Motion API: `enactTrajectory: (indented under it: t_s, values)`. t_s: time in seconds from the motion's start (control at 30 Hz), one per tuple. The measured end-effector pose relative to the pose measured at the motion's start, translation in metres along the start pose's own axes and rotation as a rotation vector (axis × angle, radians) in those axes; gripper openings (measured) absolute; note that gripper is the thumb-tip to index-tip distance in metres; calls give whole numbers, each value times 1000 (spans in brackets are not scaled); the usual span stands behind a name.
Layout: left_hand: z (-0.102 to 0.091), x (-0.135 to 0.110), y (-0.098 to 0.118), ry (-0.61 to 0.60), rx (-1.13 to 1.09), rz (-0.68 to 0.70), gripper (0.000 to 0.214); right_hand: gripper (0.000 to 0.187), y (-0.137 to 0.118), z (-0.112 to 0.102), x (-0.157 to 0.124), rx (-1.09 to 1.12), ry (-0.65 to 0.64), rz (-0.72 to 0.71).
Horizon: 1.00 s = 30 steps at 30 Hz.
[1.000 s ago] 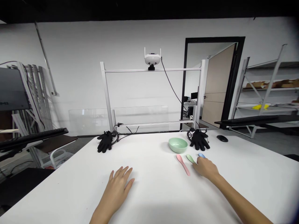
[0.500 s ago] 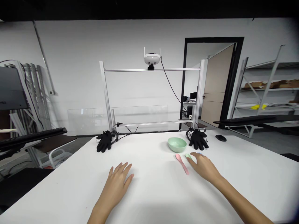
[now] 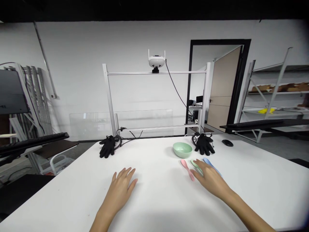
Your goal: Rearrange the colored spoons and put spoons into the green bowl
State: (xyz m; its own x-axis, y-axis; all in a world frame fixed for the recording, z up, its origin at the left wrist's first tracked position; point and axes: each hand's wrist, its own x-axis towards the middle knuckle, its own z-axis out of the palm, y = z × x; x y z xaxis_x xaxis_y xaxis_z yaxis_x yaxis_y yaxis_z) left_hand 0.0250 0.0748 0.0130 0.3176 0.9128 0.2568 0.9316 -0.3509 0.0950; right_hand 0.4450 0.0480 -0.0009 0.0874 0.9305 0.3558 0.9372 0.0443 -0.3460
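My left hand (image 3: 120, 188) hovers over or rests on the white table, fingers spread, holding nothing. To the right, my right hand (image 3: 210, 178) is above a green spoon (image 3: 195, 163), covering part of its handle. Its thumb is apart from the fingers and close to the handle of a pink spoon (image 3: 187, 168). I cannot tell whether the hand touches either spoon. A blue spoon (image 3: 209, 162) lies just beyond the hand on the right, partly hidden by it. Behind the spoons sits a light green bowl (image 3: 182, 150).
Black gloves with cables lie at the back, a left one (image 3: 107, 147) and a right one (image 3: 204, 145). A black mouse (image 3: 227, 142) is near the far right edge of the white table (image 3: 154, 206). A metal frame (image 3: 135, 73) carrying a white camera-like device (image 3: 156, 61) rises behind.
My right hand has moved back toward me, uncovering more of the blue and green spoons. My left hand has hardly moved.
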Motion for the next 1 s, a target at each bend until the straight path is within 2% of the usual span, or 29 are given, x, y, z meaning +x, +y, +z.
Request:
enactTrajectory:
  t_s: [0.17, 0.67, 1.0]
  values:
    - [0, 0, 0, 20, 3, 8, 53, 51, 1, 1, -4, 21, 32, -80]
    - [0, -1, 1, -16, 16, 4, 56, 45, -4, -1, -2, 8, 11, -30]
    - [3, -2, -1, 24, 0, 21, 54, 47, -3, -1, -2, -13, 21, -36]
